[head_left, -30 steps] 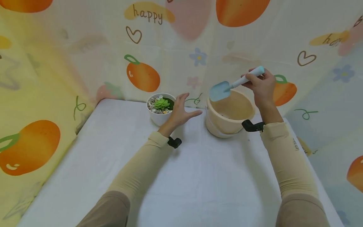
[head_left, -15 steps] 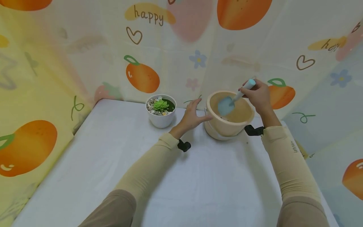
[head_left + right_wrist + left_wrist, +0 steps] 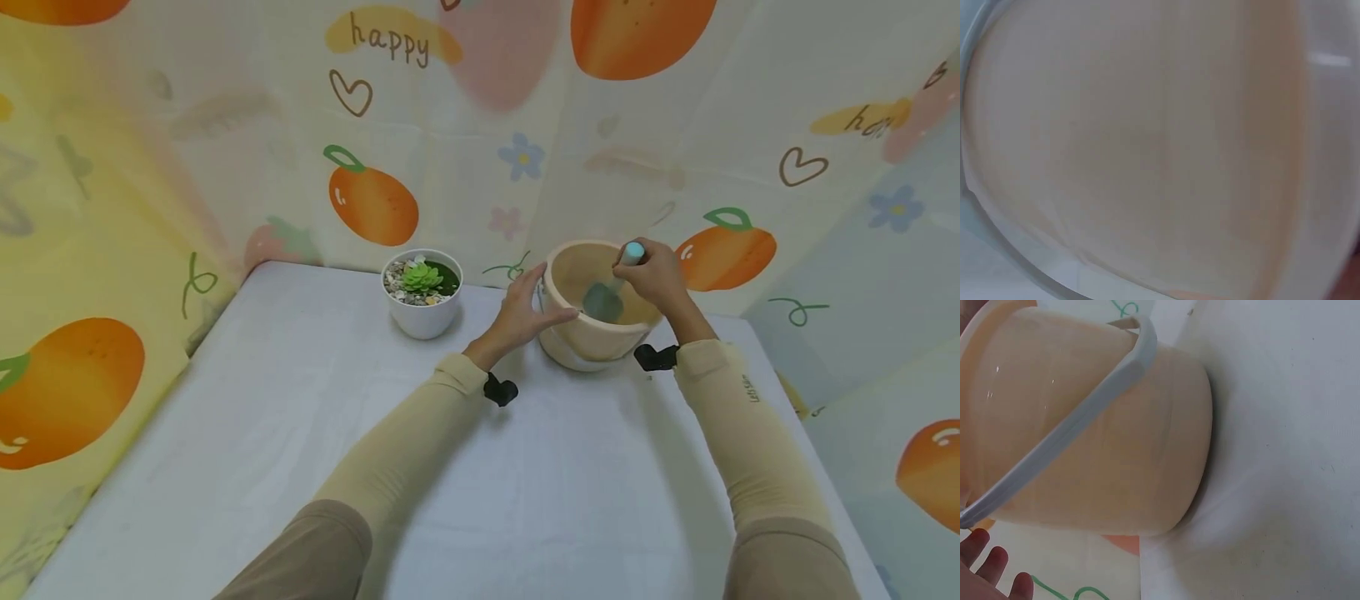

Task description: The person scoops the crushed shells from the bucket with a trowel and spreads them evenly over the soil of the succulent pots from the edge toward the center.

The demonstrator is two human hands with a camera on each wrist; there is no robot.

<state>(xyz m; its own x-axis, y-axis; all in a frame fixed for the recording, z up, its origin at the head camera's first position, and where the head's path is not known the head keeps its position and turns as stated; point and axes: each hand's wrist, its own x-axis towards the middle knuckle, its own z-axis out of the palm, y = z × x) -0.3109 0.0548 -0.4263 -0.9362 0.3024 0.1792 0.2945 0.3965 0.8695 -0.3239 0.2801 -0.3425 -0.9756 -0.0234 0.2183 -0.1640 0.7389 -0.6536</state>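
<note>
In the head view my right hand (image 3: 654, 275) grips the handle of a small garden trowel (image 3: 603, 302), pale with a light blue end. Its blade points down inside the cream bucket (image 3: 588, 340), below the rim. My left hand (image 3: 521, 315) is spread at the bucket's left side, thumb along the front rim and fingertips at the left rim. From the left wrist, the bucket wall (image 3: 1110, 450) fills the upper left, its grey bail handle (image 3: 1054, 444) hanging across it; several fingertips (image 3: 994, 559) show beside it. The right wrist view holds only blurred bucket wall (image 3: 1147, 150); the trowel is hidden there.
A white pot (image 3: 422, 318) with a green succulent (image 3: 422, 277) and pebbles stands left of the bucket. Both rest on a white-covered table (image 3: 555, 483), near its back edge. A fruit-patterned cloth (image 3: 450, 183) hangs behind.
The trowel has gone from above the bucket down into it, its handle now steeper. My left hand has moved right, from beside the plant pot to the bucket's rim.
</note>
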